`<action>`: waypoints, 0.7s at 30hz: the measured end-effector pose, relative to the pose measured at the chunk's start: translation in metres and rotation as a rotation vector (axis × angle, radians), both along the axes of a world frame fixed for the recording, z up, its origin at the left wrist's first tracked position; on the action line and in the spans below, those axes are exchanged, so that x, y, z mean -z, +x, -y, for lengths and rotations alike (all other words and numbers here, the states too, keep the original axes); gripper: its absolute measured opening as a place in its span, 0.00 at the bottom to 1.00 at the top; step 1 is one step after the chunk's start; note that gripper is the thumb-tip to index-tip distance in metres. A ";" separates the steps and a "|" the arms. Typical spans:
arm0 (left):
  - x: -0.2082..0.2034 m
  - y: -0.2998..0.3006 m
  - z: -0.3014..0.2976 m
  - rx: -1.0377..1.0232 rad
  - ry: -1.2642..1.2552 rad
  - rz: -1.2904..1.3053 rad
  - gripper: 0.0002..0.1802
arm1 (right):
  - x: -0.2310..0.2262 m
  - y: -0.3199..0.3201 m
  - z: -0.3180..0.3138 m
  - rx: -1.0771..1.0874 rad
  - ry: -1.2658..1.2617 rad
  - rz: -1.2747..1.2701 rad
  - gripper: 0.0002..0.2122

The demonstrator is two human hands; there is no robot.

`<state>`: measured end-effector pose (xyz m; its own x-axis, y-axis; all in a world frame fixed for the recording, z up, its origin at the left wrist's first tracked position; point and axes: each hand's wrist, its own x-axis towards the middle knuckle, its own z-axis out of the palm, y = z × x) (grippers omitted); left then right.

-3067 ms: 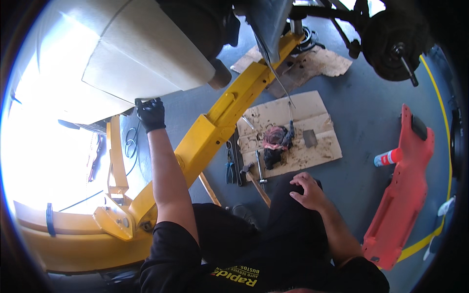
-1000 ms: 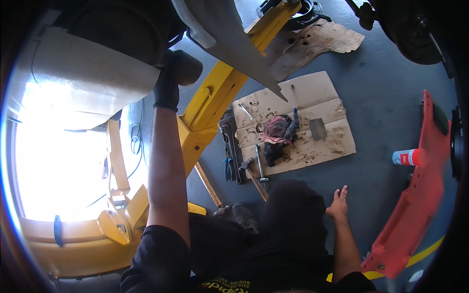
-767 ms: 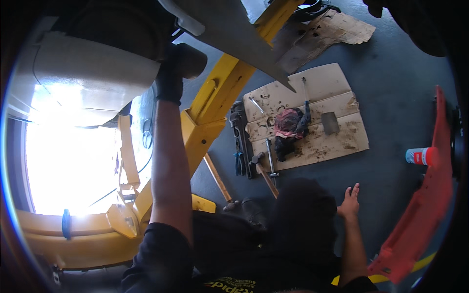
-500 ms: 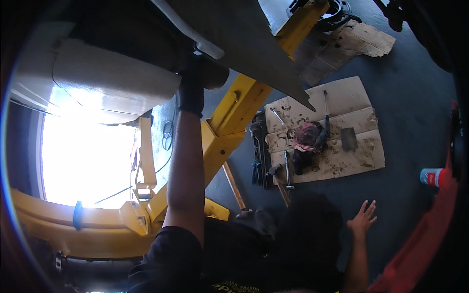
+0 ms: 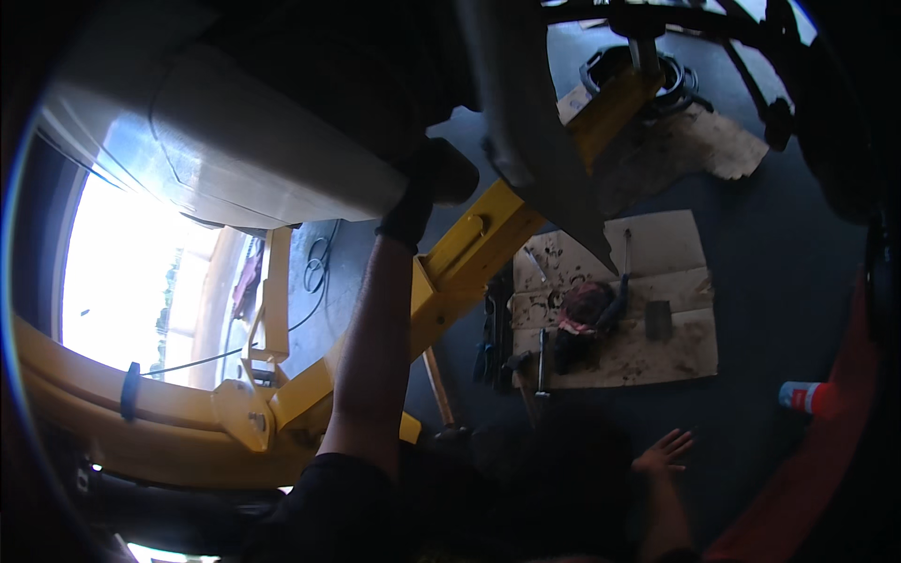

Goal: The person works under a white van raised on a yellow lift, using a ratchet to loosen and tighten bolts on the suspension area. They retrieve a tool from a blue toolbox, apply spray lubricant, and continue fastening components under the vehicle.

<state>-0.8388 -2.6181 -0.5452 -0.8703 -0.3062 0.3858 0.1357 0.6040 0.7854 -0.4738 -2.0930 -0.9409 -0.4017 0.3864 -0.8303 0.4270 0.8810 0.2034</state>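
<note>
While the yellow lift arm [image 5: 460, 270] crosses the head view, stained cardboard [image 5: 666, 352] lies on the grey floor [image 5: 755, 272] to its right, carrying a rag [image 5: 587, 308]. Daylight fills the doorway [image 5: 117, 281] at left. The gloved left hand [image 5: 406, 218] is at the right end of the white panel [image 5: 272, 145], beside a dark cylinder [image 5: 454, 174]; shadow hides its grip, so closure and hold cannot be told. The bare right hand [image 5: 664, 453] is spread and empty. Shadow dims the red board [image 5: 812, 479], cut off at lower right.

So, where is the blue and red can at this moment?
In the head view, the can is at the right, beside the left edge of the red creeper, above and right of the right hand.
</note>
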 end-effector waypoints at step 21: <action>-0.076 0.318 -0.190 0.124 -0.031 0.239 0.51 | -0.461 0.045 0.111 -0.340 -0.647 0.026 0.40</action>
<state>-0.5208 -2.4279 -0.4691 -0.9678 -0.1833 0.1725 0.0229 0.6185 0.7854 -0.4289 -2.2043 -0.4796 -0.3889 -0.3275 -0.8611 0.1105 0.9114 -0.3965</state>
